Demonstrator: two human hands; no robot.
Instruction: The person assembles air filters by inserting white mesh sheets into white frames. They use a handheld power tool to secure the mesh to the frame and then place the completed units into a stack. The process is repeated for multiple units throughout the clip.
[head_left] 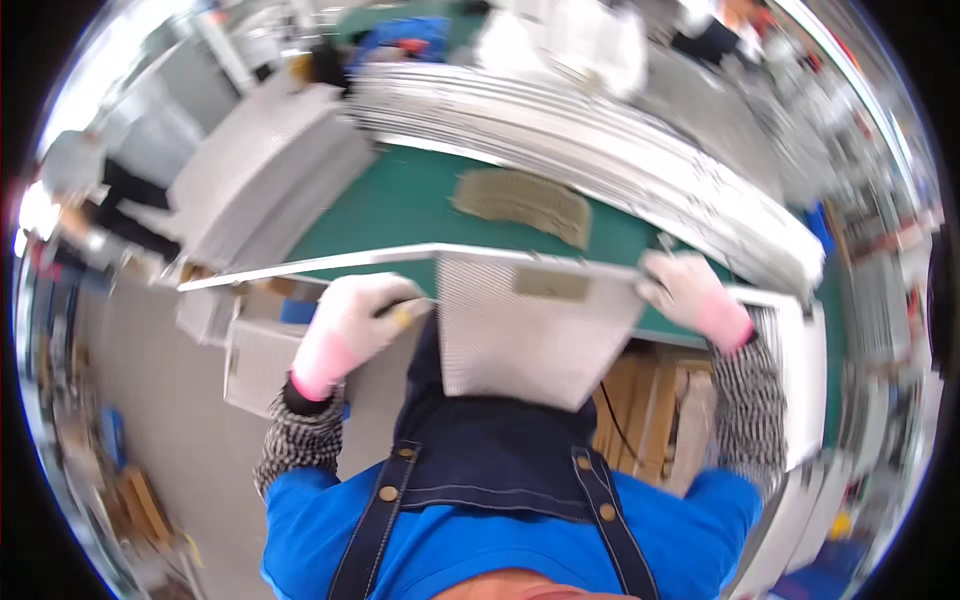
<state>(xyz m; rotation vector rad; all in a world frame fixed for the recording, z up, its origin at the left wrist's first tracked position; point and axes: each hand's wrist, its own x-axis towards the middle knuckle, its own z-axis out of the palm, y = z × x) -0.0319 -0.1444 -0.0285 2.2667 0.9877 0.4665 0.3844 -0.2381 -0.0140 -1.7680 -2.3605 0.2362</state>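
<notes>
Pinches grey panel (540, 335) at centre with left hand (358, 325) and right hand (688, 293), hiding part of green counter (400, 195); faces tan pad (525, 203), upper-right white strips (610, 150).

Bright, cool-white light spreads evenly, leaving only soft shadows around the pale grey, finely ribbed flat panel (530, 340). Far left of the panel, a white glare patch (38, 207) loses all detail; beyond the panel, a rumpled white heap (565, 45) looks washed out. Blur smears the surroundings most; the navy denim bib (500, 460) below the panel is crisper. Fisheye distortion bends edges far from the panel, inside a black rim (30, 45).
</notes>
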